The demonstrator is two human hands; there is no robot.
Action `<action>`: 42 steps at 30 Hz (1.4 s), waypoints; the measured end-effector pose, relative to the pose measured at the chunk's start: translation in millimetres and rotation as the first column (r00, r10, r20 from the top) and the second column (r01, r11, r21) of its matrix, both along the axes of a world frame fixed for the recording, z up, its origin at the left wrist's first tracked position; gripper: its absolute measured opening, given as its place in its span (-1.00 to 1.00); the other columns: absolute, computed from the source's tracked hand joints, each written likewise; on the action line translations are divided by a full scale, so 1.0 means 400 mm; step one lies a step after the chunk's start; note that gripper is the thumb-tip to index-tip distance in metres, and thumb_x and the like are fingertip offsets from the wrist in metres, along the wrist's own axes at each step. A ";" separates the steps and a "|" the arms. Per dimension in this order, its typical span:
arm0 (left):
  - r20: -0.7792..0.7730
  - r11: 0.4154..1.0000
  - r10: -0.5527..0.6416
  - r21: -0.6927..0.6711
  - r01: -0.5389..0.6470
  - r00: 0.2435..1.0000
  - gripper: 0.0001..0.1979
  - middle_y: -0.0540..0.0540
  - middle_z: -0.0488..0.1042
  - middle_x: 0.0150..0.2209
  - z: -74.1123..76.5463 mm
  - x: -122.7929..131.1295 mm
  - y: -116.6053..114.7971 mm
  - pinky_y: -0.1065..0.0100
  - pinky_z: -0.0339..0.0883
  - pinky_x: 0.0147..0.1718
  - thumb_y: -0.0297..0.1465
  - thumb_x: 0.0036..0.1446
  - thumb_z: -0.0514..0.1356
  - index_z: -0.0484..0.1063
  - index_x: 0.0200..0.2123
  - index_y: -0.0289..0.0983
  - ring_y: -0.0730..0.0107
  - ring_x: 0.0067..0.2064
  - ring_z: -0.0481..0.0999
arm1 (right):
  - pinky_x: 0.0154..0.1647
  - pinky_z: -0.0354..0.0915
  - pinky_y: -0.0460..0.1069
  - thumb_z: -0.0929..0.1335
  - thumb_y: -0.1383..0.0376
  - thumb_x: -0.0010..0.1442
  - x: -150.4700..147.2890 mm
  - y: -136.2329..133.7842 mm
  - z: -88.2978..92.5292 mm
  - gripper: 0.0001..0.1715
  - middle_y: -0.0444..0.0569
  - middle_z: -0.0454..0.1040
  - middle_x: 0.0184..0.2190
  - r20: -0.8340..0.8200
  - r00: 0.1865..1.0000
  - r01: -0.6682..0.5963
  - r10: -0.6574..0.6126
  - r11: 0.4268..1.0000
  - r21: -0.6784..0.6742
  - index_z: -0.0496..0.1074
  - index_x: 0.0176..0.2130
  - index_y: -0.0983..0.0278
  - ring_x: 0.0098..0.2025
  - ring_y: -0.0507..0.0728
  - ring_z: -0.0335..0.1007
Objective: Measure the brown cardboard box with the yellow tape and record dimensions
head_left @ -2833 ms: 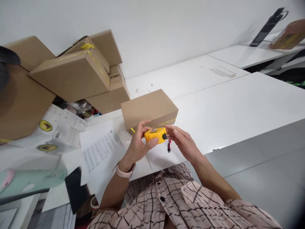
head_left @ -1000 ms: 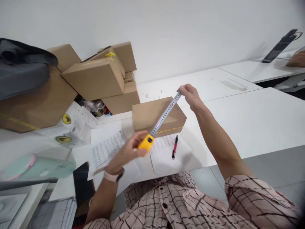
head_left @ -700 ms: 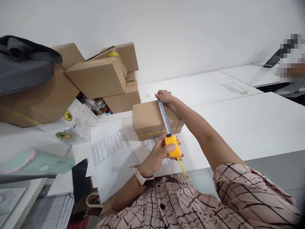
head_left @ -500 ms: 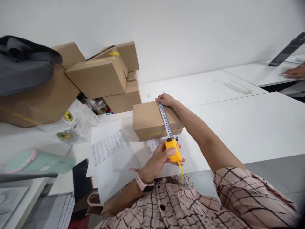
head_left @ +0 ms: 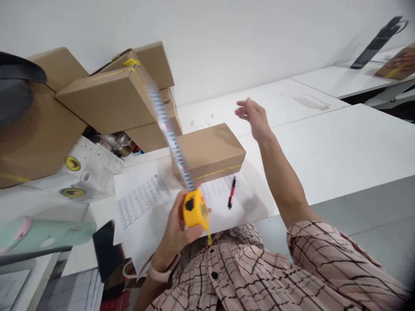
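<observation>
My left hand (head_left: 177, 229) grips a yellow tape measure (head_left: 194, 209) near my chest. Its blade (head_left: 168, 129) sticks up and to the left, free at the tip and blurred by motion. My right hand (head_left: 254, 114) hovers open above and to the right of a small closed cardboard box (head_left: 210, 149), holding nothing. The box lies on the white table (head_left: 324, 147), with yellow tape along its front side. A red and black pen (head_left: 231, 192) rests on printed sheets (head_left: 139, 198) in front of the box.
Several larger cardboard boxes (head_left: 106, 97) are stacked at the back left, with white avocado-print cartons (head_left: 81, 175) below them. A mint-green bottle (head_left: 45, 237) lies at the left edge. At the far right another person's hand rests on a box (head_left: 394, 65).
My right hand has let go of the blade's end and lifted off the box's far edge. The blade has swung up and left off the box, and my left hand has drawn nearer my chest.
</observation>
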State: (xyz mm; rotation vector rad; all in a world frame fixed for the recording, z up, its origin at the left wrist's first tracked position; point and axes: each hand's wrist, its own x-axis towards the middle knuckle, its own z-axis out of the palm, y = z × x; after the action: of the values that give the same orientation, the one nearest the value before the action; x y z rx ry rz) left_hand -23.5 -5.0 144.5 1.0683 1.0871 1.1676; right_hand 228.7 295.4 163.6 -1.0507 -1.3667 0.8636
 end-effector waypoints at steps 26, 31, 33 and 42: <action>-0.237 0.957 0.167 0.272 -0.100 0.957 -0.32 -0.03 0.49 -0.10 0.049 -0.094 0.249 0.32 0.56 -0.30 -0.23 -0.09 0.51 0.33 0.07 -0.14 0.35 -0.26 0.57 | 0.07 0.24 0.19 0.10 0.29 0.46 -0.144 0.017 0.050 -0.59 0.17 0.55 -0.04 0.763 0.631 -0.134 -0.140 0.949 0.285 0.47 -0.15 0.26 -0.01 0.30 0.41; -0.138 0.993 -0.114 0.018 0.117 0.984 -0.22 -0.06 0.52 -0.16 -0.063 0.041 0.168 0.26 0.55 -0.29 -0.16 -0.06 0.52 0.26 0.17 -0.13 0.21 -0.23 0.61 | 0.10 0.19 0.20 0.07 0.31 0.47 -0.177 0.039 0.057 -0.59 0.14 0.58 -0.08 0.806 0.569 -0.073 -0.162 0.967 0.245 0.42 -0.19 0.25 -0.04 0.29 0.43; -0.089 0.987 -0.157 -0.040 0.154 0.984 -0.22 -0.04 0.51 -0.20 -0.102 0.077 0.156 0.24 0.55 -0.25 -0.13 -0.06 0.51 0.26 0.16 -0.15 0.19 -0.21 0.61 | 0.12 0.17 0.21 0.04 0.25 0.50 -0.184 0.037 0.058 -0.53 0.13 0.58 -0.14 0.813 0.553 -0.046 -0.183 0.967 0.249 0.41 -0.23 0.25 -0.06 0.29 0.42; 0.022 0.971 -0.203 -0.122 0.204 0.979 -0.29 -0.01 0.50 -0.23 -0.169 0.111 0.146 0.29 0.54 -0.23 -0.19 -0.07 0.51 0.27 0.08 -0.19 0.30 -0.23 0.59 | 0.18 0.15 0.25 -0.03 -0.01 0.52 -0.207 0.050 0.058 -0.29 0.09 0.53 -0.32 0.742 0.642 0.022 -0.195 0.971 0.237 0.45 -0.30 0.25 -0.09 0.27 0.41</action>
State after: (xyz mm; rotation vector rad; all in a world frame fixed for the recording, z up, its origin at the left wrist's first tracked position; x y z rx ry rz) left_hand 21.0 53.5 76.8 1.0501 1.0039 0.9295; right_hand 146.0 315.3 186.6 -1.3894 -2.0170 0.1278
